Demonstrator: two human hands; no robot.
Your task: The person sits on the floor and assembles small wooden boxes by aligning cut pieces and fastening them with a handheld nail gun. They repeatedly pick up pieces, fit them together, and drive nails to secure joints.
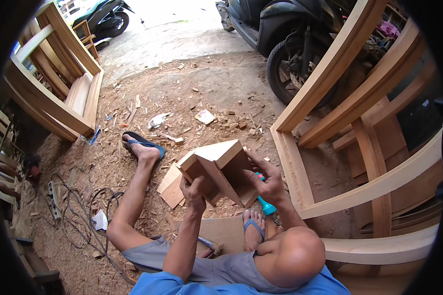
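Both hands hold a small wooden box (216,178) with an inner divider, tilted up above my lap so its hollow compartments face me. My left hand (194,195) grips its left side, thumb at the near compartment's edge. On the right side, my right hand (267,181) is closed round the outer wall, its thumb inside. Beneath the box lie pieces of flat board (171,191). A turquoise-handled tool (267,206) rests by my right foot, below the right hand; its kind is unclear. A wider board (221,233) lies between my legs.
Large wooden frames stand at the right (295,169) and at the left (94,98). A parked motorbike (300,54) is beyond the right frame. A power strip (54,199) and tangled black cable (91,221) lie at left. Shavings and offcuts cover the ground.
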